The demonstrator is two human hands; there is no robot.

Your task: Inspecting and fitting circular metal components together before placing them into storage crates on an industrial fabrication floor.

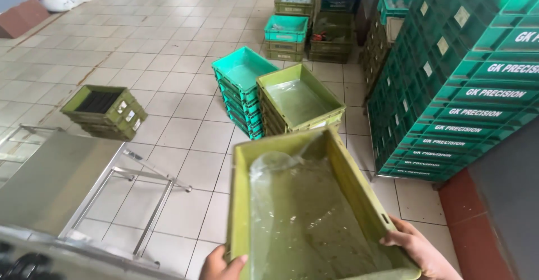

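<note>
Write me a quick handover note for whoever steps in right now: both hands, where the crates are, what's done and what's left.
Left hand: grips the near left corner of the olive-green crate, thumb on the rim.
Right hand: holds its near right edge, fingers over the rim.
Carried crate: lifted off the floor, lined with a clear plastic bag.
Ahead on the tiled floor: an olive crate stack with a lined top crate, beside a teal crate stack.
Done: crate lined and picked up.
Left: it has not been set down anywhere.
</note>
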